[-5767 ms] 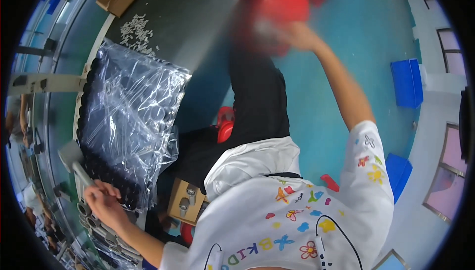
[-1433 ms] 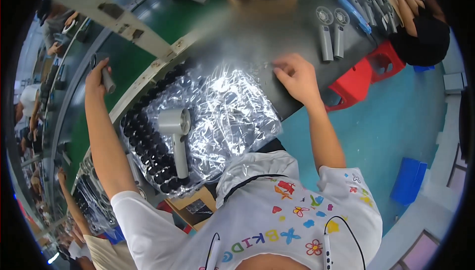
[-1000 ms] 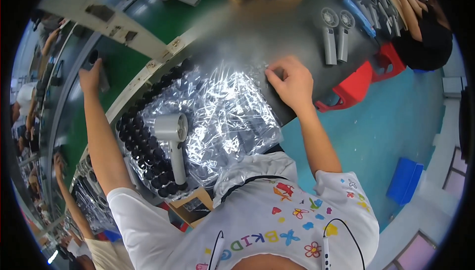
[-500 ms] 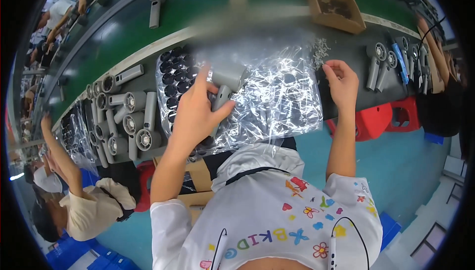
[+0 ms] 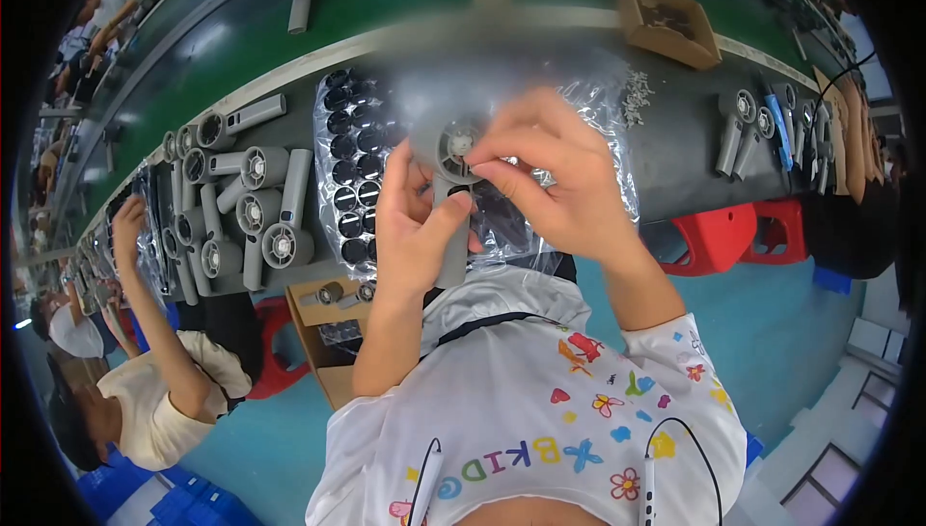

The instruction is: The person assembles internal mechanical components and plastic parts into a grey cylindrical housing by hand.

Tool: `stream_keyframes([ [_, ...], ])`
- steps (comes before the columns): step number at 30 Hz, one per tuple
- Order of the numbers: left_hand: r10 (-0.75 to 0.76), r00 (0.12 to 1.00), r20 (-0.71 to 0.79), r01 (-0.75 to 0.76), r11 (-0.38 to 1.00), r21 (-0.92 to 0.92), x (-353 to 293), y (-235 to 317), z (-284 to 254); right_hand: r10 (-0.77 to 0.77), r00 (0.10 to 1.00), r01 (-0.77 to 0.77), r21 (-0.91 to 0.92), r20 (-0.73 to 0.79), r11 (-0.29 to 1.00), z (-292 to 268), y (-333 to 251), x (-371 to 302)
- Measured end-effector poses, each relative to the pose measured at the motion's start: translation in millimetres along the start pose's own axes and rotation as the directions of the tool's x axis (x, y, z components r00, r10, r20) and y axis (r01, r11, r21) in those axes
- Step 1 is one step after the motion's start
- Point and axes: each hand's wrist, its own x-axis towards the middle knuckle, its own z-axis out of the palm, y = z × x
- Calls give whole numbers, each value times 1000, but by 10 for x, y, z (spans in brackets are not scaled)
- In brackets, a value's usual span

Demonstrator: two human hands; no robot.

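At the centre of the frame we hold a grey plastic hair-dryer body upright above the table. Our left hand is wrapped tight around its handle, and our right hand pinches at its round grille, fingertips pressed together.

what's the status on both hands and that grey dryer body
Left hand grips the grey dryer body by its handle. Right hand fingertips at its round head. Nothing in the way.
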Motion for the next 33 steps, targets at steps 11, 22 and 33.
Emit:
stream_keyframes([
  [11, 75, 994, -81, -71, 996, 61, -47, 55, 54, -11, 1000, 10, -78, -21, 997, 172, 50, -38],
  [22, 70, 991, -111, -67, 997, 37, -8, 31, -48, 91, 985, -106, 98, 145, 990, 276, 100, -172],
  [33, 83, 986, -142, -105, 982, -157, 141, -171, -216, 77, 994, -28, -482, 82, 876, -69, 1102, 573],
])
